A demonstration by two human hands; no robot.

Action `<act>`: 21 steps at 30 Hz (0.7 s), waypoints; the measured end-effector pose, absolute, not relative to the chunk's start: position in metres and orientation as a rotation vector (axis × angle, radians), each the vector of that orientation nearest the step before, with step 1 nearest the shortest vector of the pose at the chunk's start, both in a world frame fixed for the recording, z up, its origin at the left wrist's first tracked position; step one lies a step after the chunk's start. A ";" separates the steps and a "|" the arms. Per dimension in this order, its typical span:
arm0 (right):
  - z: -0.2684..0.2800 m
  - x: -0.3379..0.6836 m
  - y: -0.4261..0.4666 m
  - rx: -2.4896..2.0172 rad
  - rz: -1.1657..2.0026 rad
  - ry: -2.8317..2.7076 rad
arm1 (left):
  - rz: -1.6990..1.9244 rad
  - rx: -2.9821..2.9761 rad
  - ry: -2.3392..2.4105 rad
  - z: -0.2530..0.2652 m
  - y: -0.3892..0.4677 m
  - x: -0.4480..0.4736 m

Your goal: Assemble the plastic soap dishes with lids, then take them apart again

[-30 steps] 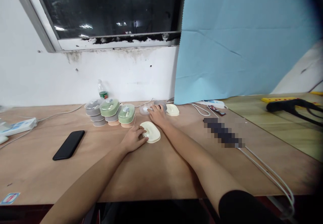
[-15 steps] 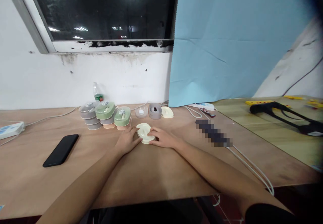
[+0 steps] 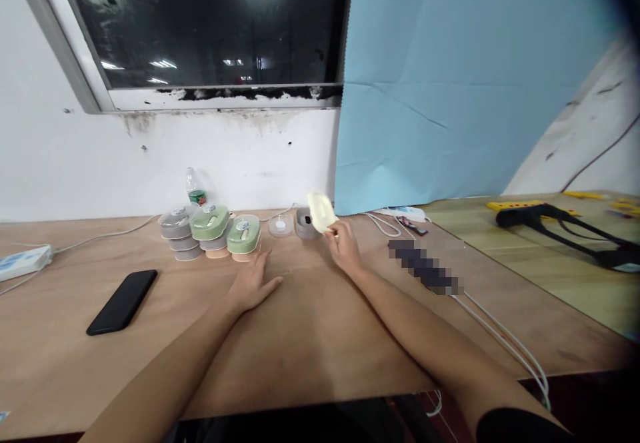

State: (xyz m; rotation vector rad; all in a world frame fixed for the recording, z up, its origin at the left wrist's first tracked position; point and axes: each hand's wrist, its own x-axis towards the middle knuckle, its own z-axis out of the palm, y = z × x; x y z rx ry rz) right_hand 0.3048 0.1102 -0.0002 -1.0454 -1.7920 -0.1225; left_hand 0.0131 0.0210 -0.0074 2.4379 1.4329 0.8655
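Observation:
My right hand (image 3: 344, 246) pinches the lower edge of a cream plastic container piece (image 3: 321, 212), shallow and rounded-square, and holds it tilted up off the table. Behind it, partly covered, stands a grey container (image 3: 304, 224). To the left of that is a clear lid-like piece (image 3: 281, 224). My left hand (image 3: 253, 284) rests on the table with fingers stretched out and nothing in them. Just beyond its fingertips stands a container with a green lid (image 3: 243, 234), beside a green-lidded stack (image 3: 210, 223) and a grey stack (image 3: 180, 230).
A black phone (image 3: 123, 302) lies at the left, near a white power strip (image 3: 25, 261). Behind the stacks is a plastic bottle (image 3: 195, 188). On the right are a pixelated dark object (image 3: 425, 266), white cables (image 3: 500, 336) and a black strap-like frame (image 3: 555, 230).
The cream piece that lay between both hands has been lifted away toward the back right by my right hand. My left hand has let go and its fingers have spread.

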 end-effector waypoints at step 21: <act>-0.027 0.365 0.182 -1.360 -0.050 -1.886 | 0.815 2.522 1.342 -0.005 0.024 0.014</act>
